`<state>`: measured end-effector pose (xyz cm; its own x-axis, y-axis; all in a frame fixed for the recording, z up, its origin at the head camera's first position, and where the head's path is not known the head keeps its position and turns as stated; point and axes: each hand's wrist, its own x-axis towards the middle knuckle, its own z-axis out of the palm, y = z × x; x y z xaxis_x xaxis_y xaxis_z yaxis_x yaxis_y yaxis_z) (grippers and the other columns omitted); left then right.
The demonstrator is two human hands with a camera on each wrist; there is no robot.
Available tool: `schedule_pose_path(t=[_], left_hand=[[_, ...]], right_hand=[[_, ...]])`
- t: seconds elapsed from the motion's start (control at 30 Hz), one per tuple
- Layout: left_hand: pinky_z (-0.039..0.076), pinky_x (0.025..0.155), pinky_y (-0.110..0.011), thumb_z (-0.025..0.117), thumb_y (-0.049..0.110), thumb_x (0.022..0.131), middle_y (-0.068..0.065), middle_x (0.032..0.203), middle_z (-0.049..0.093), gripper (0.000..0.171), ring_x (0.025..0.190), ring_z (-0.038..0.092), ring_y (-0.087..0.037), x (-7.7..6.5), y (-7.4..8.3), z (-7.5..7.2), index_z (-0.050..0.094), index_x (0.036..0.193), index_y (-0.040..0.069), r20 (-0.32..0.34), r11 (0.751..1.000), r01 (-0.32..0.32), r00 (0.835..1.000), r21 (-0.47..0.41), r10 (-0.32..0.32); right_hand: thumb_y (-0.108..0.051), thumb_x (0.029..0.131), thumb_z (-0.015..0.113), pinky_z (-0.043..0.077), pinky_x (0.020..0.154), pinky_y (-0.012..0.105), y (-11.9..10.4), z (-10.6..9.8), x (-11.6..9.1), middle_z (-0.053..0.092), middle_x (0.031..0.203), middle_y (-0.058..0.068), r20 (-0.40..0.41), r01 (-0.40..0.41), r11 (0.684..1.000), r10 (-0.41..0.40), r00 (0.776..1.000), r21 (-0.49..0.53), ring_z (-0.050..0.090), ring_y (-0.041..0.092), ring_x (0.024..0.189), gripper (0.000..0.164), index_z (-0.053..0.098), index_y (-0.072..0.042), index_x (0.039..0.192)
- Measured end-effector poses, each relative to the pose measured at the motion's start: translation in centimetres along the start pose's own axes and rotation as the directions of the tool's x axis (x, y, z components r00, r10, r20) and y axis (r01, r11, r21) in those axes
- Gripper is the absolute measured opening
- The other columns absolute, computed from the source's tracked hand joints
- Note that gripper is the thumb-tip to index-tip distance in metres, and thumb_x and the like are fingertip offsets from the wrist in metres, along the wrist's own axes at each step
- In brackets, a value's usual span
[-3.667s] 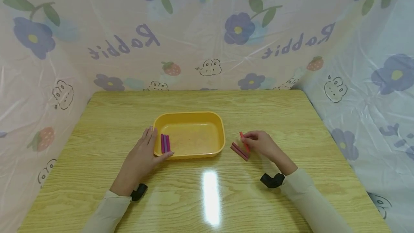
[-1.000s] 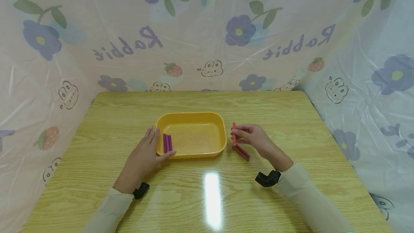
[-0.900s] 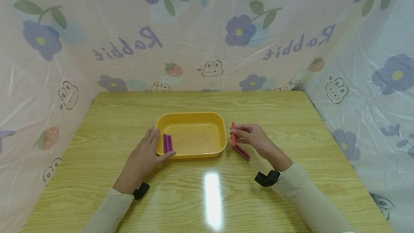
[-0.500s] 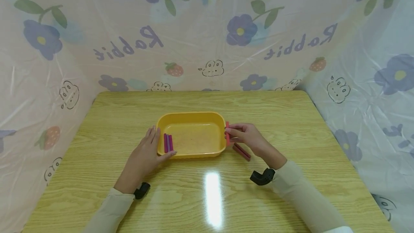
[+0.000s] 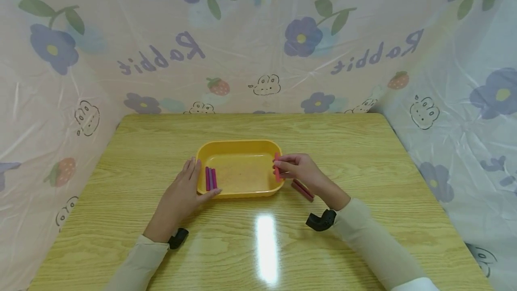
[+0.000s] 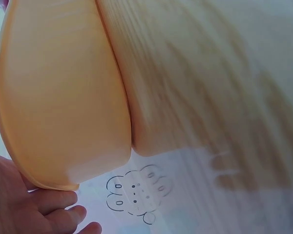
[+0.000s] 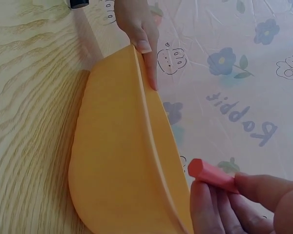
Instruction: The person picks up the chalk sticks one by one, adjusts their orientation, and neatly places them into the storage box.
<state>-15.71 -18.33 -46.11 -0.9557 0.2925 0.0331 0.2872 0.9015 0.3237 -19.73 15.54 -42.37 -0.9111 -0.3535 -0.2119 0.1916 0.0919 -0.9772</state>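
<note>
A yellow plastic tray [image 5: 239,192] sits mid-table. My left hand [image 5: 175,199] holds its left end, thumb on the near rim and fingers along the left side. In the left wrist view, fingertips bend at the rim of the tray [image 6: 63,107]. Several purple and magenta crayons [image 5: 211,179] stand side by side inside, at the left end. My right hand [image 5: 300,172] pinches a red crayon [image 5: 277,168] over the tray's right rim. The right wrist view shows that red crayon [image 7: 214,175] as six-sided, between thumb and fingers. Two dark red crayons [image 5: 302,190] lie on the table below that hand.
The wooden table [image 5: 226,250] reaches back to a hanging cloth [image 5: 242,57] printed with flowers and rabbits, which also lines both sides. A bright reflection shines on the tabletop in front of the tray. Black devices [image 5: 322,220] sit at both wrists.
My right hand has lifted the red crayon from beside the dark red ones, turned it nearly in line with the tray's end, and moved it left over the rim. My left hand stays put.
</note>
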Motion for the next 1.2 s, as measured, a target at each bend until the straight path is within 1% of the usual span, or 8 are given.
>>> schedule_pose_path(t=[0.17,0.33,0.47,0.57,0.73,0.83,1.07,1.2], left_hand=[[0.021,0.107,-0.053,0.039,0.079,0.077,-0.021,0.152,0.009,0.110,0.140,0.007,-0.033,0.0,0.1,0.0,0.012,0.148,0.001,-0.008,1.000,-0.007,1.000,-0.002,0.007],[0.022,0.107,-0.052,0.040,0.078,0.077,-0.021,0.152,0.010,0.109,0.140,0.008,-0.034,-0.1,0.1,-0.1,0.013,0.148,0.000,-0.020,1.000,-0.012,1.000,0.011,0.012],[0.022,0.106,-0.053,0.040,0.078,0.077,-0.022,0.152,0.011,0.109,0.139,0.009,-0.034,0.0,0.0,-0.2,0.013,0.148,-0.001,-0.018,1.000,-0.015,1.000,0.013,0.016],[0.022,0.107,-0.052,0.040,0.078,0.077,-0.021,0.152,0.011,0.109,0.139,0.009,-0.034,0.0,0.0,-0.2,0.014,0.148,0.000,-0.016,1.000,-0.013,1.000,0.016,0.013],[0.022,0.107,-0.052,0.039,0.079,0.077,-0.022,0.152,0.011,0.109,0.139,0.009,-0.034,0.0,0.0,-0.1,0.014,0.148,-0.001,-0.016,1.000,-0.013,1.000,0.016,0.013],[0.022,0.107,-0.053,0.038,0.079,0.077,-0.022,0.152,0.011,0.110,0.140,0.009,-0.034,0.0,0.1,-0.1,0.014,0.148,-0.001,-0.010,1.000,-0.013,1.000,0.013,0.013],[0.022,0.106,-0.053,0.039,0.079,0.077,-0.022,0.152,0.011,0.109,0.139,0.009,-0.034,0.1,0.0,-0.1,0.015,0.148,0.000,-0.009,1.000,-0.007,1.000,0.010,0.007],[0.022,0.106,-0.054,0.041,0.078,0.077,-0.023,0.152,0.011,0.109,0.139,0.009,-0.035,0.0,0.0,-0.1,0.015,0.148,-0.001,-0.016,1.000,-0.012,1.000,0.007,0.012]], right_hand=[[-0.016,0.092,0.060,0.052,0.080,0.038,0.2,0.3,0.3,0.058,0.111,0.032,0.011,0.008,1.000,-0.008,1.000,-0.010,0.064,0.033,0.094,0.042,0.053,0.017,0.117],[-0.017,0.092,0.059,0.053,0.079,0.037,0.1,0.6,0.5,0.059,0.110,0.031,0.018,0.014,0.999,-0.013,1.000,-0.048,0.065,0.029,0.092,0.036,0.058,0.012,0.114],[-0.019,0.092,0.060,0.053,0.079,0.036,-0.1,0.8,0.8,0.059,0.110,0.030,0.022,0.005,0.997,-0.004,1.000,-0.076,0.066,0.026,0.091,0.039,0.057,0.012,0.116],[-0.019,0.091,0.060,0.053,0.080,0.037,-0.1,1.0,1.0,0.060,0.111,0.030,0.027,0.000,0.997,0.002,1.000,-0.071,0.065,0.028,0.092,0.042,0.055,0.013,0.118],[-0.016,0.091,0.060,0.052,0.081,0.040,0.0,1.3,1.3,0.060,0.110,0.029,0.045,-0.003,0.999,0.005,0.999,-0.045,0.065,0.031,0.094,0.042,0.053,0.014,0.119],[-0.016,0.091,0.060,0.052,0.080,0.038,0.0,1.5,1.4,0.060,0.110,0.030,0.048,-0.008,0.999,0.010,0.999,-0.048,0.065,0.030,0.093,0.041,0.054,0.014,0.119],[-0.012,0.092,0.058,0.053,0.080,0.039,0.1,1.8,1.7,0.058,0.112,0.032,0.056,-0.008,1.000,0.010,0.998,-0.024,0.061,0.038,0.098,0.039,0.053,0.015,0.119],[-0.012,0.092,0.058,0.053,0.079,0.038,-0.1,2.1,1.9,0.058,0.111,0.032,0.062,0.000,1.000,0.001,0.998,-0.025,0.062,0.037,0.097,0.038,0.054,0.015,0.119]])
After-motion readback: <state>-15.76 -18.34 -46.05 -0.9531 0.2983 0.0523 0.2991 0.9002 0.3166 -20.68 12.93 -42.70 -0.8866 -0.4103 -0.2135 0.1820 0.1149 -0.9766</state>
